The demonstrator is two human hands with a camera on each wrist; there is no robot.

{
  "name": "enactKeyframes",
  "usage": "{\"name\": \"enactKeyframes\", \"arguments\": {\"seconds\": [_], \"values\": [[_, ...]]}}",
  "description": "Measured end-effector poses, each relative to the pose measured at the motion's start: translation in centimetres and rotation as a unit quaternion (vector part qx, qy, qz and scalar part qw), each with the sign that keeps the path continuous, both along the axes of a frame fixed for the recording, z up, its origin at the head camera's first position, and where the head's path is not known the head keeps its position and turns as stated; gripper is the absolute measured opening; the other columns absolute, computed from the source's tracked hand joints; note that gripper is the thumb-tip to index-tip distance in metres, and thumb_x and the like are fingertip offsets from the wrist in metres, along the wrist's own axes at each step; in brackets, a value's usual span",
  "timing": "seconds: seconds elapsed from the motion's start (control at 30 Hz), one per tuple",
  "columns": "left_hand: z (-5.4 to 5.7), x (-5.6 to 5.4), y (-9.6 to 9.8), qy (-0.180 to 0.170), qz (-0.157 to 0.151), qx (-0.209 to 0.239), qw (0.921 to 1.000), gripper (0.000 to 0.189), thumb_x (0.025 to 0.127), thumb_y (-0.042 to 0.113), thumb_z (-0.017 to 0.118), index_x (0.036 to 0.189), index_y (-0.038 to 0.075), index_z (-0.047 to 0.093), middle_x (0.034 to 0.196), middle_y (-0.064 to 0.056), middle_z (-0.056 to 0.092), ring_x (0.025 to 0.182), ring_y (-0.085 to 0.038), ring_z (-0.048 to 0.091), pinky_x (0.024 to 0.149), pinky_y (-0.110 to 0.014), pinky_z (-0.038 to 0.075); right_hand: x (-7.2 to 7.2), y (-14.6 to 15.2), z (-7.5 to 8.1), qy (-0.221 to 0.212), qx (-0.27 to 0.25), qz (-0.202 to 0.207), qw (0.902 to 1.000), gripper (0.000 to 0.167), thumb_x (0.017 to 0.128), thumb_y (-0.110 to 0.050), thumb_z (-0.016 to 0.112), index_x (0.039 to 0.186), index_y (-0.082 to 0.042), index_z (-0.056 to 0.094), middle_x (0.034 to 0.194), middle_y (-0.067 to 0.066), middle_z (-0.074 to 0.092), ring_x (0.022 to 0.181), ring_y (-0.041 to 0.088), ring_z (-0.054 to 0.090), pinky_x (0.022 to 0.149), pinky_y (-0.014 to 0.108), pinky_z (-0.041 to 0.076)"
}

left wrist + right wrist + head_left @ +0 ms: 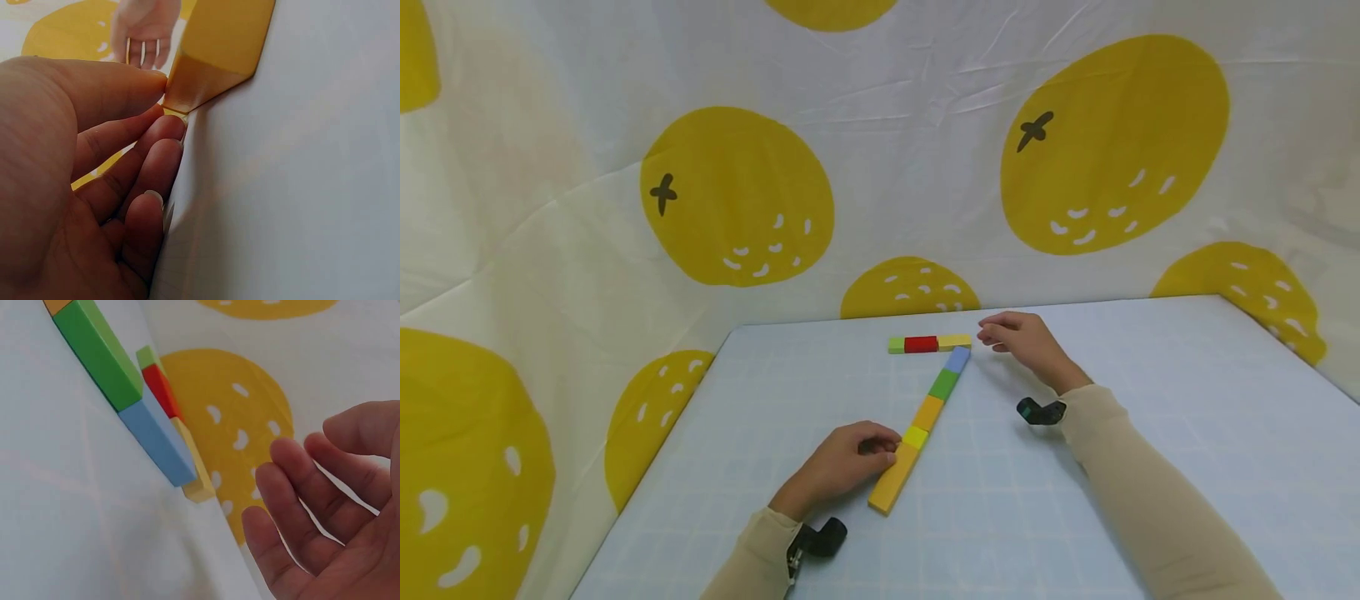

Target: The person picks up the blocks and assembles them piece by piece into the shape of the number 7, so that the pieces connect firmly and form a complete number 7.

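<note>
A slanting row of wooden blocks lies on the table: a blue block (957,359) at the far end, then a green block (943,384), an orange block (928,413), a short yellow block (915,437) and a long yellow-orange block (891,483) nearest. My left hand (848,460) rests at the left side of the long block, thumb tip right at its edge and fingers loosely bent. Behind the blue end runs a second row: light green block (897,345), red block (921,344), pale yellow block (955,341). My right hand (1019,340), fingers relaxed and holding nothing, hovers right of the pale block.
The table (1150,433) has a pale blue checked cover. A white cloth (910,167) printed with big yellow fruit hangs behind its back edge and at the left. Each wrist carries a small black camera (1041,411).
</note>
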State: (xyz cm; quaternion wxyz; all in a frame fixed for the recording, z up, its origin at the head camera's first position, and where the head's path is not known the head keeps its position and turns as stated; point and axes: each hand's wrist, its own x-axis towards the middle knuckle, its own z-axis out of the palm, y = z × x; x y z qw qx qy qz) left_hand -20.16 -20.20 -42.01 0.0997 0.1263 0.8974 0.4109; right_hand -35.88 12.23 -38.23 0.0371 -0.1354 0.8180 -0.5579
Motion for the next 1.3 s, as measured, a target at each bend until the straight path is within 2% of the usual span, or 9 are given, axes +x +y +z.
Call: {"name": "enactKeyframes", "arguments": {"seconds": [0.33, 0.57, 0.73, 1.07, 1.3], "values": [[0.4, 0.1, 0.1, 0.002, 0.002, -0.007, 1.0000, 0.021, 0.095, 0.034, 0.070, 0.114, 0.026, 0.071, 0.099, 0.013, 0.064, 0.091, -0.014, 0.058, 0.083, -0.033, 0.050, 2.0, 3.8, -0.3, 0.000, 0.009, 0.003, 1.0000, 0.042, 0.104, -0.028, 0.057, 0.129, 0.005, 0.061, 0.120, 0.021, 0.067, 0.112, 0.033, 0.064, 0.092, 0.036, 0.054], [0.2, 0.0, 0.0, 0.005, 0.004, -0.012, 0.9999, 0.021, 0.095, 0.034, 0.070, 0.114, 0.026, 0.071, 0.099, 0.013, 0.064, 0.091, -0.014, 0.058, 0.083, -0.033, 0.050, 2.8, 6.2, -1.0, -0.001, 0.032, -0.001, 0.9995, 0.046, 0.104, -0.034, 0.056, 0.130, 0.003, 0.060, 0.119, 0.017, 0.068, 0.110, 0.029, 0.065, 0.087, 0.028, 0.055], [0.1, 0.0, 0.0, 0.003, 0.004, -0.010, 0.9999, 0.022, 0.094, 0.034, 0.071, 0.115, 0.026, 0.071, 0.099, 0.012, 0.064, 0.091, -0.014, 0.058, 0.083, -0.033, 0.050, 3.5, 7.8, -1.1, -0.003, 0.036, -0.004, 0.9993, 0.047, 0.104, -0.033, 0.056, 0.131, 0.005, 0.060, 0.119, 0.020, 0.067, 0.110, 0.031, 0.065, 0.087, 0.028, 0.055], [0.0, -0.1, 0.1, 0.006, 0.007, -0.022, 0.9997, 0.023, 0.094, 0.036, 0.071, 0.115, 0.026, 0.071, 0.099, 0.012, 0.064, 0.092, -0.014, 0.057, 0.084, -0.034, 0.050, 4.2, 10.5, -1.2, -0.009, 0.047, -0.024, 0.9986, 0.049, 0.103, -0.037, 0.057, 0.131, 0.003, 0.060, 0.120, 0.019, 0.067, 0.106, 0.022, 0.067, 0.086, 0.026, 0.055], [0.1, -0.1, 0.1, 0.009, 0.003, -0.014, 0.9999, 0.024, 0.094, 0.035, 0.071, 0.116, 0.025, 0.071, 0.099, 0.011, 0.064, 0.092, -0.015, 0.057, 0.084, -0.035, 0.050, 4.4, 11.2, -1.4, -0.022, 0.039, -0.031, 0.9985, 0.053, 0.102, -0.038, 0.058, 0.134, 0.004, 0.058, 0.122, 0.020, 0.066, 0.108, 0.023, 0.066, 0.087, 0.026, 0.055]]}}
